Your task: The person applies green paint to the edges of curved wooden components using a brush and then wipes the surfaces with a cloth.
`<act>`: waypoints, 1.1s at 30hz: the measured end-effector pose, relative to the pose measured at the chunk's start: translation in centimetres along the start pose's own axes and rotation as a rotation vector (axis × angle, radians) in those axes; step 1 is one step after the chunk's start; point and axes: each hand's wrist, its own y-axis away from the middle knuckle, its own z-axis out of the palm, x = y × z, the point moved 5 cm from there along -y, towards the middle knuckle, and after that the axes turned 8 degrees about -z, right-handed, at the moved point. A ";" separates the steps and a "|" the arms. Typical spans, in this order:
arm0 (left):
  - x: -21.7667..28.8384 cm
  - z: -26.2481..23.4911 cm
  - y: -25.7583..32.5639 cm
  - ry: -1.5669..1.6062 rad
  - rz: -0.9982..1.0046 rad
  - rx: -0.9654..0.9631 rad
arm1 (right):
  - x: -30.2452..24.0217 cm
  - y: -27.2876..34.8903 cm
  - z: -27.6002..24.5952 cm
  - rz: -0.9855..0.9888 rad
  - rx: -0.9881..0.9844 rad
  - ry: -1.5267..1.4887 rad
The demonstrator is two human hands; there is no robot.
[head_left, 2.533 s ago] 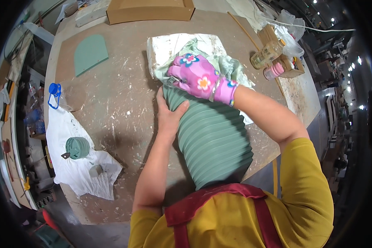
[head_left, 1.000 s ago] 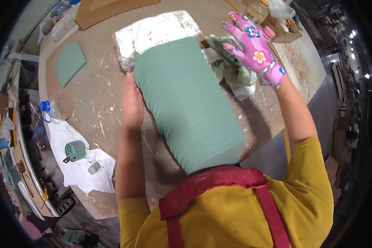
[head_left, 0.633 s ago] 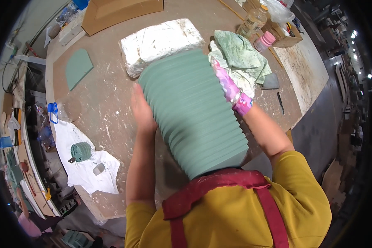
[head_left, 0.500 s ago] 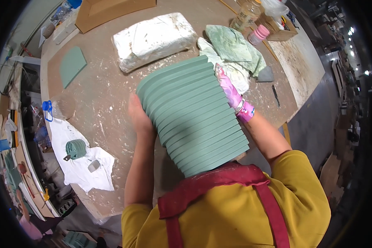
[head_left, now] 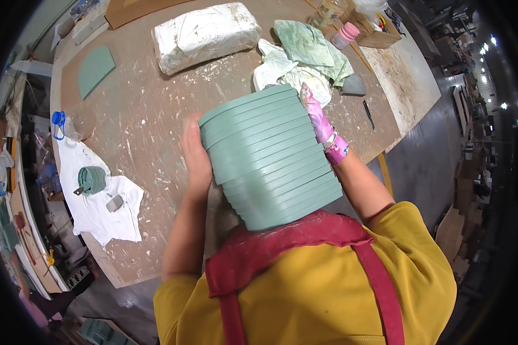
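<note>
A thick stack of flat green panels (head_left: pixel 273 155) is held between my two hands, its near end close against my red apron (head_left: pixel 293 238). My bare left hand (head_left: pixel 195 152) presses on the stack's left side, fingers pointing away from me. On the right side lies my right hand (head_left: pixel 317 118), in a pink patterned glove with a wristband. The panels sit in two groups, slightly offset from each other. A single green panel (head_left: pixel 96 70) with a rounded corner lies at the far left of the table.
Beyond the stack are a white wrapped block (head_left: pixel 206 37), stained cloths (head_left: pixel 311 49) and a pink bottle (head_left: pixel 345 34). A grey block (head_left: pixel 353 85) and a dark thin tool (head_left: pixel 368 115) lie right. At left, a white cloth (head_left: pixel 121 198) carries a green roll (head_left: pixel 91 180).
The stack has tipped between my hands; its panel edges now look more even and flush. My left hand's fingers show more plainly. The whole view has shifted slightly.
</note>
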 end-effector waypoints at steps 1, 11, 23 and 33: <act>0.4 0.0 0.2 -0.060 0.053 -0.010 | -0.1 -0.1 0.0 -0.054 -0.065 -0.018; 2.7 1.0 2.5 -0.196 0.076 0.113 | 1.7 -0.5 -1.5 0.075 -0.036 -0.136; 2.2 -1.0 3.5 -0.214 0.124 0.191 | -2.6 0.2 1.7 0.082 0.025 0.008; -1.8 -7.0 15.1 -0.227 -0.136 -0.243 | -2.7 -4.8 1.6 0.224 -0.448 0.035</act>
